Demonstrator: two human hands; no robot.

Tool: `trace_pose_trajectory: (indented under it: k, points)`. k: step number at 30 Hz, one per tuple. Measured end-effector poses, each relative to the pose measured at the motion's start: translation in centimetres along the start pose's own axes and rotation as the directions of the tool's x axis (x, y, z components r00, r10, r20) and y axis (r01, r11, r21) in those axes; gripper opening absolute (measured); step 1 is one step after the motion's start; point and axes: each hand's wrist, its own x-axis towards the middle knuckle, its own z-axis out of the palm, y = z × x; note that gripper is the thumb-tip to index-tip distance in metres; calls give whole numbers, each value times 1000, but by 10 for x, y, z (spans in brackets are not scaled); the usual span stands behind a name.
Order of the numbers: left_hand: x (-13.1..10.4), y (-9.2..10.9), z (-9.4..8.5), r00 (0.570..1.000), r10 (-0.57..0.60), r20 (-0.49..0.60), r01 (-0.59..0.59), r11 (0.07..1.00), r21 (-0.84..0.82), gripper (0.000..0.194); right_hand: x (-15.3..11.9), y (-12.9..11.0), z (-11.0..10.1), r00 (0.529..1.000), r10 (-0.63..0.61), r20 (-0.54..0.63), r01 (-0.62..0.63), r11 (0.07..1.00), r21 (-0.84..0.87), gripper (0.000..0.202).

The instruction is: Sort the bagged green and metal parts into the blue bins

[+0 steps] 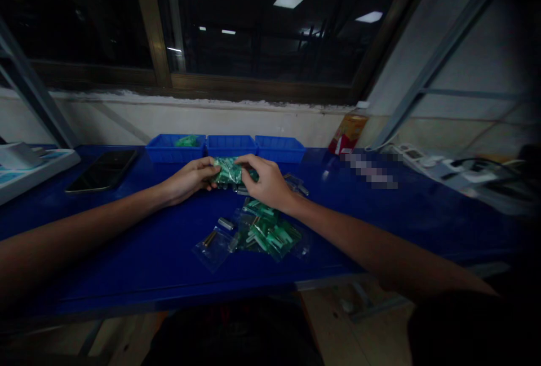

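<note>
Between my two hands is a clear plastic bag with green pieces (228, 171), raised over the blue table. My left hand (192, 180) pinches its left end, and my right hand (266, 181) grips its right end. Under and in front of my right hand lies a pile of clear bags with green and white parts (273, 233). A small bag with brass-coloured pieces (210, 239) lies left of the pile, with a metal cylinder (225, 223) just above it.
Three blue bins stand along the back; the left bin (175, 151) holds green material. A dark phone (103, 170) and a white power strip (38, 171) lie left. A red-and-yellow packet (349, 133) and plugged cables (460, 171) are right, on the blue table (156, 259).
</note>
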Motion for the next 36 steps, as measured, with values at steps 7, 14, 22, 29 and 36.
trace_pose_trajectory:
  k: [7, 14, 22, 29, 36]
  points:
    - [-2, -2, 1, 994, 105, -35, -103, 994, 48, 17, 3, 4, 6, 955, 297, -12, -281, 915, 291, 22]
    - [-3, 0, 4, 994, 105, 41, -111, 979, 171, 18, 0, -6, 0, 978, 196, 67, -200, 977, 74, 24]
    - [-2, -1, 4, 999, 48, 2, -48, 985, 168, 26, -2, -2, 1, 993, 91, 78, -83, 992, -97, 18]
    - [1, -2, 2, 999, -28, -31, 29, 999, 24, 61, -1, -4, -2, 999, -40, -18, 35, 971, -238, 19]
    - [1, -1, 1, 996, -88, 4, 88, 992, 92, 67, -1, -1, -3, 989, -144, 28, 146, 961, -234, 21]
